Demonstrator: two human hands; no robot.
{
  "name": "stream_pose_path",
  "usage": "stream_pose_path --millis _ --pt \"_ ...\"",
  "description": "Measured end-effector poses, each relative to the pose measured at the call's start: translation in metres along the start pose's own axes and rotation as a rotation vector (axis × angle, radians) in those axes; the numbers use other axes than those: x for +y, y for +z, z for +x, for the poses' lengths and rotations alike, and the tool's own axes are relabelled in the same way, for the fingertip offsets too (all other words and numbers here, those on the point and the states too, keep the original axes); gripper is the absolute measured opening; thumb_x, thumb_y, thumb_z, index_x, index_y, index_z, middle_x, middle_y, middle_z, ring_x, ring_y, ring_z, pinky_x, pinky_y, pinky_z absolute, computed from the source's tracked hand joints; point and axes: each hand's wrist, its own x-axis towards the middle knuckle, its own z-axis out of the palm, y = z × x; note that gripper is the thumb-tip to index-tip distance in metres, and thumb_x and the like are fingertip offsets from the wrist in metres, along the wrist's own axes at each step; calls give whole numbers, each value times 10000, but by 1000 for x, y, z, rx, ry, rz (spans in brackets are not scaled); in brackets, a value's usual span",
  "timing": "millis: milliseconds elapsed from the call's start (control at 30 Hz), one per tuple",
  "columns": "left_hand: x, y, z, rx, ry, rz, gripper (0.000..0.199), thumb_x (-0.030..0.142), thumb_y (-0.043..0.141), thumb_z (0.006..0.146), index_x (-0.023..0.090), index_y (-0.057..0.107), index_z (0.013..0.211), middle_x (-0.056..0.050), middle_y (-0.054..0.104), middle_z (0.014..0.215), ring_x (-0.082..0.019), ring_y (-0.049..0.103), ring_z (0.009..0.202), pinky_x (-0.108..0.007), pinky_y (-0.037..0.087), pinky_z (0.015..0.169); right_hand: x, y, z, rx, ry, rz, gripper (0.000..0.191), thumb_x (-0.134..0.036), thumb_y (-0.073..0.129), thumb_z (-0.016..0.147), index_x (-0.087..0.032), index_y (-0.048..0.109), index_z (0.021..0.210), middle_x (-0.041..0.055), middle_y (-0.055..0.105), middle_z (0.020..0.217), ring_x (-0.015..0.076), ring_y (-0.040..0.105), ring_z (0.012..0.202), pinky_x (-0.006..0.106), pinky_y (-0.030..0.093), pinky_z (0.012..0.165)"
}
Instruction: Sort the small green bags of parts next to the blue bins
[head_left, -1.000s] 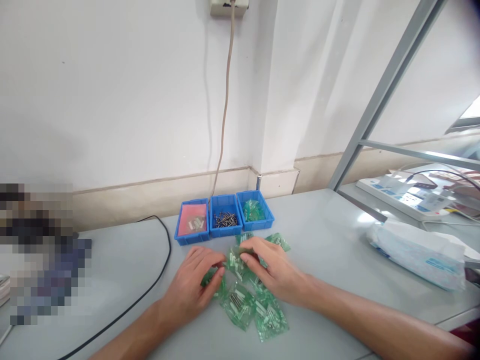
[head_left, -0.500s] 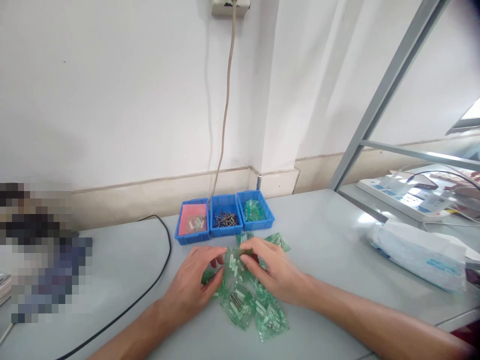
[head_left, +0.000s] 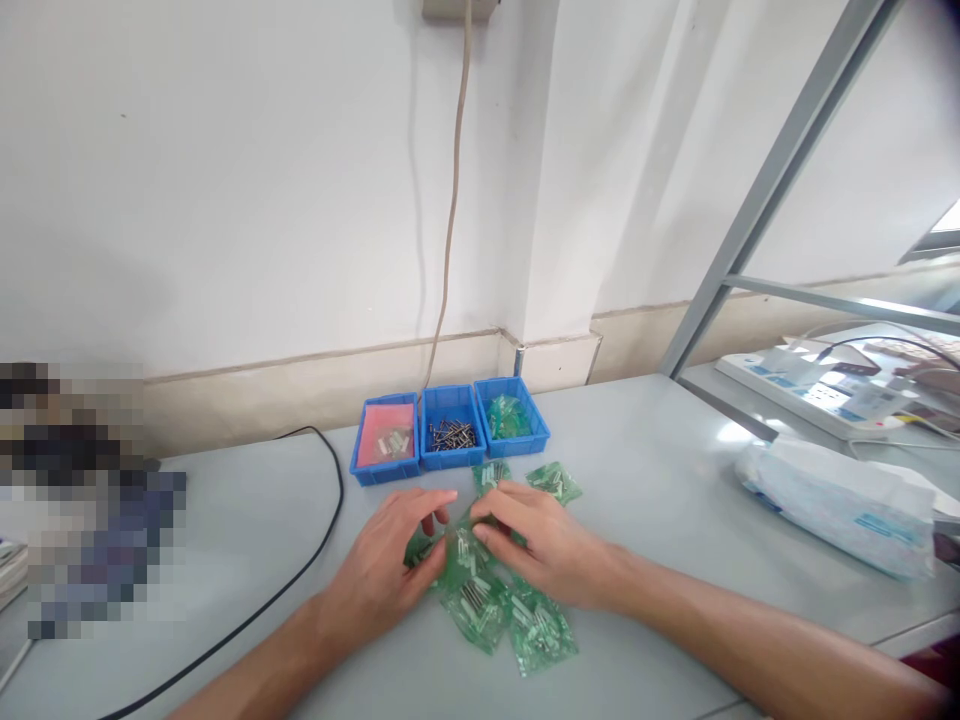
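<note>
Between my two hands a small green plastic bag (head_left: 466,552) with pale strips inside stands tilted above the pile. Fingers and thumb of my right hand (head_left: 525,535) pinch its upper right edge. My left hand (head_left: 390,545) is open at the bag's left side, thumb and forefinger apart, the thumb tip close to the bag; whether it touches cannot be told. Nearer me lie a green bag with dark screws and pale pieces (head_left: 476,605) and another similar bag (head_left: 544,630). Beyond my right hand is a further filled bag (head_left: 555,482).
Three blue bins stand by the wall: one with pink sheet (head_left: 384,475), one with loose screws (head_left: 454,458), one with green bags (head_left: 517,443). A black cable (head_left: 330,520) curves at left. At right are a soft white-blue pack (head_left: 840,505), power strip (head_left: 795,395) and metal frame (head_left: 720,270).
The bag between my hands has gone slightly down, and my right fingers have shifted a little left. My left hand stays almost in place, its fingers apart.
</note>
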Motion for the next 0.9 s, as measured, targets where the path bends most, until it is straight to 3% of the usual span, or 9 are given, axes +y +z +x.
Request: stream_pose_path --millis 500,900 --pt "3 -1 3 2 27 5 370 153 526 1063 243 537 1422 -55 722 1047 -183 701 838 -343 614 812 1 1 1 -31 2 -5 186 -299 434 1149 -216 596 1112 29 649 899 199 591 846 313 474 762" --pt "1 -2 0 -62 9 -6 447 122 534 1021 259 509 1446 -58 711 1097 -195 673 866 -358 594 841 1 2 0 -22 -1 0 156 -284 456 1139 -221 598 1129 22 661 900 197 592 843 315 474 770"
